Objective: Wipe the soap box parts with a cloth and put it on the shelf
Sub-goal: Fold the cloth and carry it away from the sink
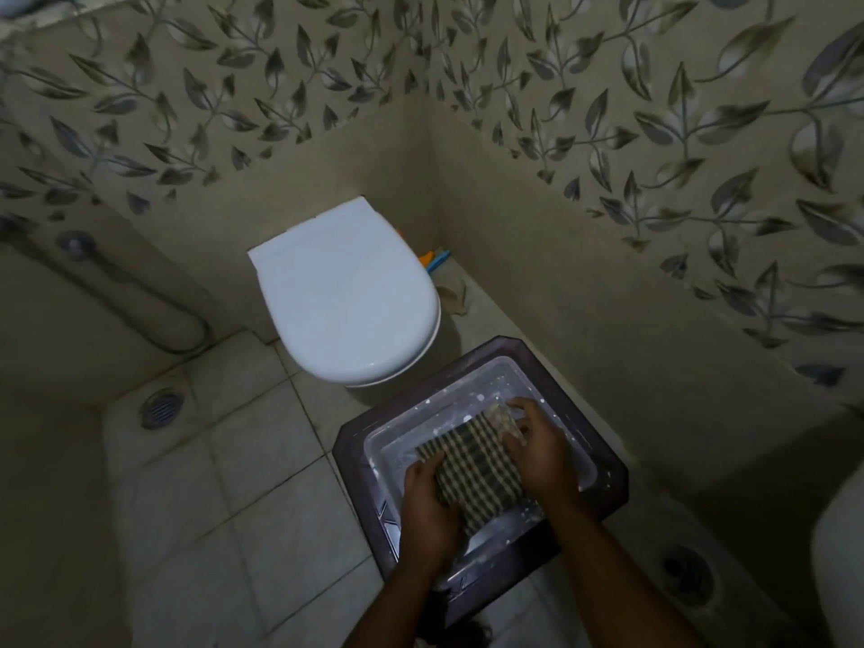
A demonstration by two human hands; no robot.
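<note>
We have the checked cloth point(477, 465) spread in a clear tray point(397, 441) that sits on a dark stool point(355, 465) near the stool's right edge, both hands on it. Our left hand point(428, 502) curls its fingers over the cloth's near-left edge, and our right hand point(537, 441) pinches the far-right corner, probably so it holds taut for wiping. The soap box is hidden, perhaps under the cloth; no shelf shows.

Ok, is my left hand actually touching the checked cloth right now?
Touching. The head view shows the left hand lying on the near-left edge of the checked cloth, fingers over the fabric, no gap between them. The right hand grips its far end.
</note>
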